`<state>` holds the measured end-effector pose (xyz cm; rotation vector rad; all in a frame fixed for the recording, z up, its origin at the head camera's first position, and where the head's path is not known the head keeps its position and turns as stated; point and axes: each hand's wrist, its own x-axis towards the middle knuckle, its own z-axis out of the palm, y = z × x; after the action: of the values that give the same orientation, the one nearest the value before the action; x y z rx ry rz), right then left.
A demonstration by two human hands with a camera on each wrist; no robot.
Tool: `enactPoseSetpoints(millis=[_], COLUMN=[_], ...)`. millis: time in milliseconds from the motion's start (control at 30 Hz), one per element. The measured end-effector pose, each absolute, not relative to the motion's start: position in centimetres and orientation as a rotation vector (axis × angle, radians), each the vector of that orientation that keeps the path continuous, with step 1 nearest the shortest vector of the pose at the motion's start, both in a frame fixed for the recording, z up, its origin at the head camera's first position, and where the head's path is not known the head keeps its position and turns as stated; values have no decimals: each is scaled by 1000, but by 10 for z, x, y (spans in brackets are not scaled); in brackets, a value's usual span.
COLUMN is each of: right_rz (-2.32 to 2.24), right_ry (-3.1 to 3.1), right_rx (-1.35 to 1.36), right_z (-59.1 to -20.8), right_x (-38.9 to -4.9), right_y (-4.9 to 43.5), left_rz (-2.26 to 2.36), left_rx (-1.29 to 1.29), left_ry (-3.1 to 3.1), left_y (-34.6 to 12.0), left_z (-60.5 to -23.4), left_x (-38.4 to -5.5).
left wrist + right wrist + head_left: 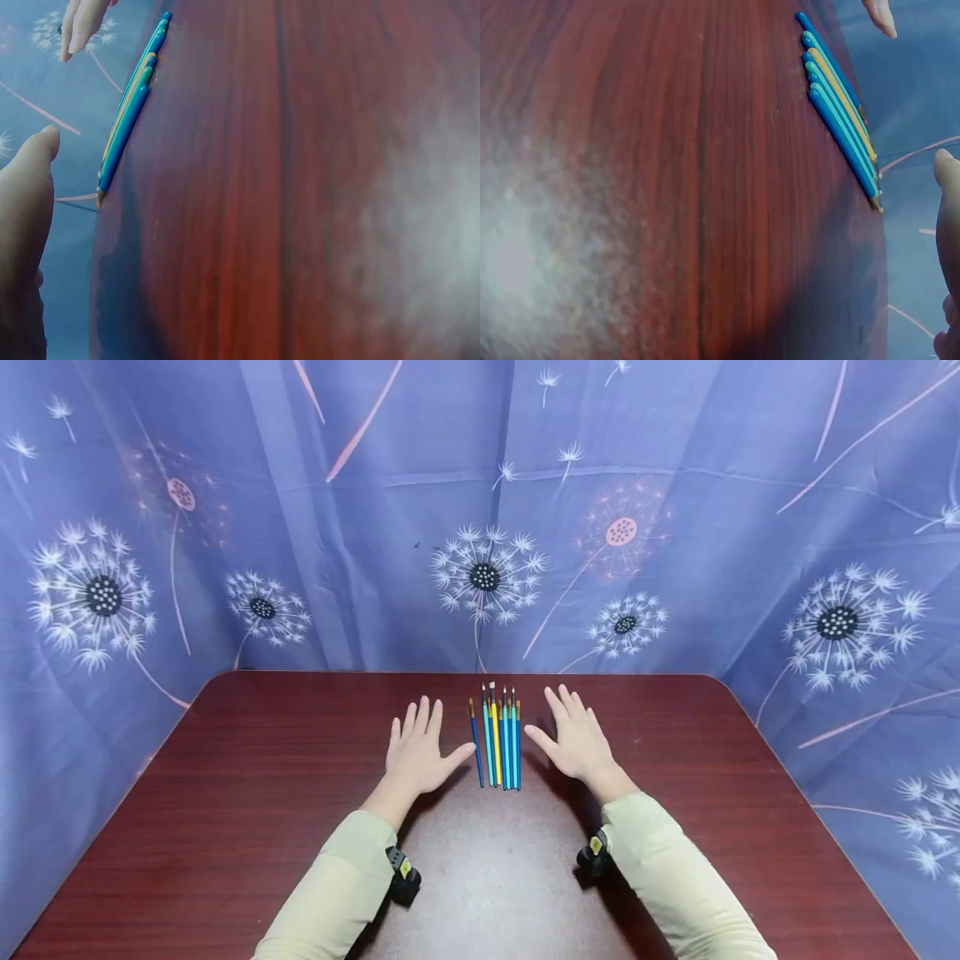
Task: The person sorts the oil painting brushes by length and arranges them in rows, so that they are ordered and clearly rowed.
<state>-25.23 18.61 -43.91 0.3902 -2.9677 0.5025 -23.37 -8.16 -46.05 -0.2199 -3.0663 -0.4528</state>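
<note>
Several slim paintbrushes [497, 743] with blue, turquoise and yellow handles lie side by side on the dark red wooden table [300, 777], bristles toward the far edge. One dark blue paintbrush [477, 752] lies slightly apart on the left side of the row. To the left of them is my left hand [422, 752], fingers spread and straight, its thumb tip close to that brush; whether they touch I cannot tell. My right hand [574, 739] is on the other side, fingers straight, thumb pointing at the row with a gap between. Neither hand holds anything.
A blue-violet curtain [375, 568] with dandelion prints hangs behind the table and along both sides. Black wrist cameras [403, 877] are strapped at both sleeves. Light glares off the table's near middle.
</note>
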Motion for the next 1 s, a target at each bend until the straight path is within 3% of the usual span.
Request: enactPoseSetpoints(millis=[1000], right_rz=[1466], right_ry=[-2735], right_rx=[-34], right_z=[-447], right_x=[-255], right_y=[160], left_rz=[-1141], left_rx=[-57], left_ry=[-2806], left_y=[-50], left_z=[-464], left_x=[-230])
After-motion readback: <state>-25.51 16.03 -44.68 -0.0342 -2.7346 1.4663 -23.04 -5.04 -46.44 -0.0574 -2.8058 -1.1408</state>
